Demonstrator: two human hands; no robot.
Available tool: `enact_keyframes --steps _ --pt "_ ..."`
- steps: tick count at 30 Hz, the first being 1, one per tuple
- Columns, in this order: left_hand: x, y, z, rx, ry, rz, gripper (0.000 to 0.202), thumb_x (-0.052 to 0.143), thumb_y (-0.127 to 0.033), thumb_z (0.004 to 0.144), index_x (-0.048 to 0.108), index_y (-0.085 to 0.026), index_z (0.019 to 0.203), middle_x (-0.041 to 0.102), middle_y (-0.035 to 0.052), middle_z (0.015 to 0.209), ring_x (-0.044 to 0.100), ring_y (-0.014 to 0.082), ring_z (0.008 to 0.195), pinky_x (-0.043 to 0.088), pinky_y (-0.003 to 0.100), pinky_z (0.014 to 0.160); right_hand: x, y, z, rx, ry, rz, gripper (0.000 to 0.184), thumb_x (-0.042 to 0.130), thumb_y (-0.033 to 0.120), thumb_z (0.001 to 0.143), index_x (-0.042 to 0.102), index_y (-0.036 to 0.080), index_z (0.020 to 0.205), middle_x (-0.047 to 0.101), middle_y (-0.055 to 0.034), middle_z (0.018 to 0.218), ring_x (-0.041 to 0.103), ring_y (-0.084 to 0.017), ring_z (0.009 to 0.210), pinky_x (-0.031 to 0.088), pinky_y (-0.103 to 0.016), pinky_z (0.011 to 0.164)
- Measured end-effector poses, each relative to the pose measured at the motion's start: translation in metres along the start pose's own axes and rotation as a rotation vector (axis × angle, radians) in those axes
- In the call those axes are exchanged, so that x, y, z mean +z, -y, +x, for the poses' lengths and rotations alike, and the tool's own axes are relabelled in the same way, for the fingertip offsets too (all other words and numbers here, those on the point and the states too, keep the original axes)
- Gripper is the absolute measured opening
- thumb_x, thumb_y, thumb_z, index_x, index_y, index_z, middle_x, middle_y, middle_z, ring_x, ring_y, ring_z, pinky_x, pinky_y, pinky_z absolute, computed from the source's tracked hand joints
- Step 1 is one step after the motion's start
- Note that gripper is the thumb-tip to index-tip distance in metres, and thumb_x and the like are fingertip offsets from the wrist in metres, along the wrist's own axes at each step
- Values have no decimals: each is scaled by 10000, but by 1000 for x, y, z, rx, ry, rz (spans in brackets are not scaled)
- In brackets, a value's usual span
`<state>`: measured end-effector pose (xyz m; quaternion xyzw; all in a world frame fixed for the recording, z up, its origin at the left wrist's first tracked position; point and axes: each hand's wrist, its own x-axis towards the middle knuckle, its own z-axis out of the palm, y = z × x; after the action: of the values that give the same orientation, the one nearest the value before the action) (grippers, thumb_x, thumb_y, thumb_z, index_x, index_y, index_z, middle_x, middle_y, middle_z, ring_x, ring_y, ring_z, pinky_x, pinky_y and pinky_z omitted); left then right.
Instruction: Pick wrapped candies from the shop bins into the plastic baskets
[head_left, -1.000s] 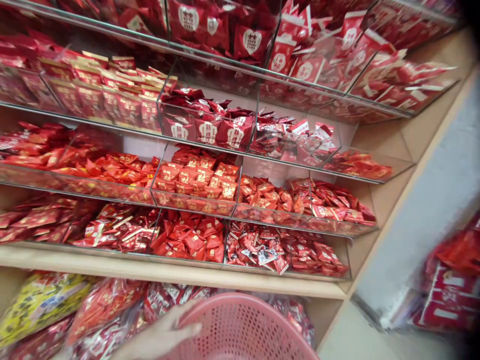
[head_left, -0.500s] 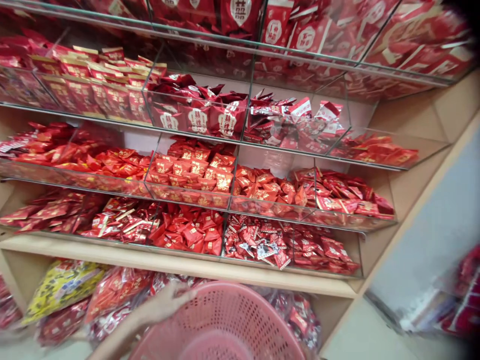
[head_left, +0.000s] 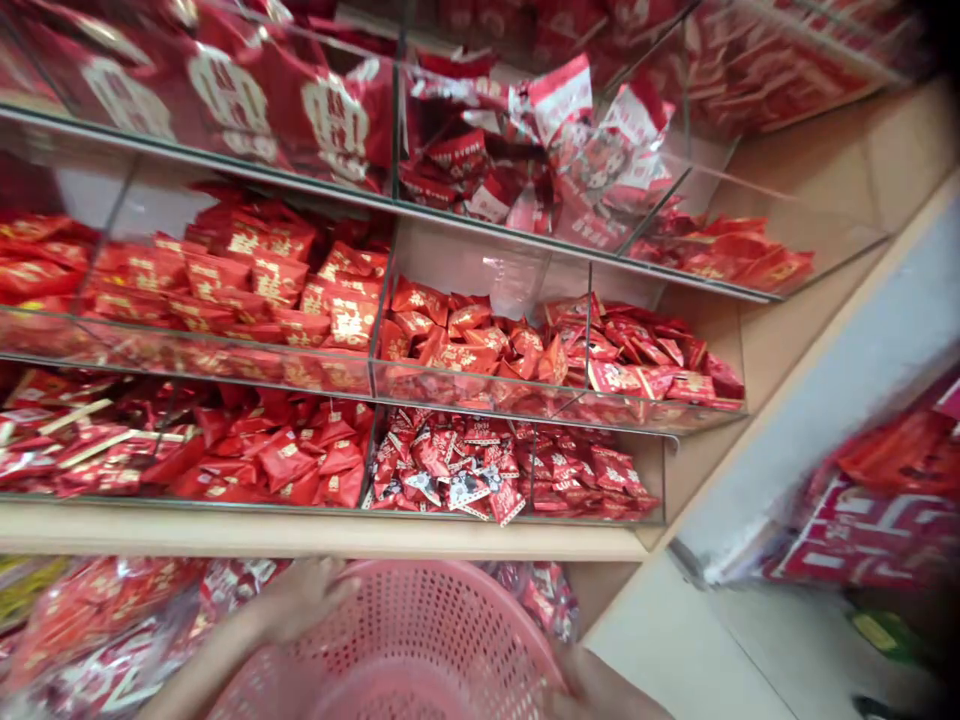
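Note:
A pink plastic basket (head_left: 420,610) with many small holes is at the bottom of the view, below the shelf edge. Nothing shows inside the part of it that I can see. My left hand (head_left: 304,600) grips its rim on the left, slightly blurred, with the fingertips over the edge. On the right side my right hand (head_left: 589,685) holds the rim too, its fingers reaching inside the wall. The basket's near part is cut off by the frame.
Clear-fronted shelves hold red-wrapped sweets (head_left: 472,340) in divided compartments. A pale wooden ledge (head_left: 300,530) runs just above the basket, with plastic bags of sweets (head_left: 97,620) below it. Red bags (head_left: 877,520) stand on the right, by a light wall and tiled floor (head_left: 720,660).
My view has come nearer the shelves and swung right, so they look larger and lie further left. My right hand now shows on the basket's rim. The left hand keeps its hold.

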<state>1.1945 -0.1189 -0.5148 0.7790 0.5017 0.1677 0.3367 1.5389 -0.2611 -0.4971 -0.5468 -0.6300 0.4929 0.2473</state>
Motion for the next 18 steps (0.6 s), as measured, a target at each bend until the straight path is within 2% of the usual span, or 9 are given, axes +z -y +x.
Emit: enact_keyframes --steps 3,6,9,11,13,16,18 --pt "-4 7 -3 -34 16 -127 425 586 -533 668 674 -240 963 659 84 1081 533 332 1060 308 392 979 -4 11 -4 35 27 -69 417 536 341 739 583 192 1126 645 -50 1057 555 -249 1011 410 -351 911" --pt "-11 1 -9 -51 82 -248 469 650 -483 632 664 -249 1038 622 51 1176 478 328 1147 274 378 1029 -7 16 -6 41 79 -78 404 516 348 766 582 172 1124 656 -52 1015 565 -234 971 423 -348 889" --pt "-23 -11 -17 -43 234 -331 435 660 -454 635 676 -260 1024 661 19 1106 524 315 1098 368 367 967 -9 15 -7 -6 106 -29 392 519 368 787 585 169 1119 653 -58 1004 566 -226 964 416 -346 900" --pt "-29 -15 -23 -115 310 -384 410 668 -449 623 693 -255 984 689 9 1034 560 317 1046 418 376 917 -9 12 -7 -30 137 49 405 530 404 792 585 172 1118 646 -62 1007 567 -224 968 418 -349 899" --pt "-32 -12 -31 -203 303 -436 411 675 -440 616 695 -251 980 685 10 1043 547 315 1075 418 378 926 -7 9 -7 -30 170 123 454 541 466 780 582 170 1122 643 -67 996 566 -228 974 429 -359 885" --pt "-29 -4 -44 -305 234 -588 560 696 -394 599 619 -238 1132 629 45 1166 474 300 1178 390 371 967 -2 9 -9 -24 157 164 532 531 546 761 573 165 1130 634 -76 998 563 -234 977 434 -372 878" --pt "-25 -3 -54 -339 298 -770 681 683 -351 603 516 -227 1251 600 65 1209 502 298 1150 413 391 941 2 14 -14 -27 117 161 540 533 554 756 569 166 1130 625 -81 1019 557 -238 986 429 -374 881"
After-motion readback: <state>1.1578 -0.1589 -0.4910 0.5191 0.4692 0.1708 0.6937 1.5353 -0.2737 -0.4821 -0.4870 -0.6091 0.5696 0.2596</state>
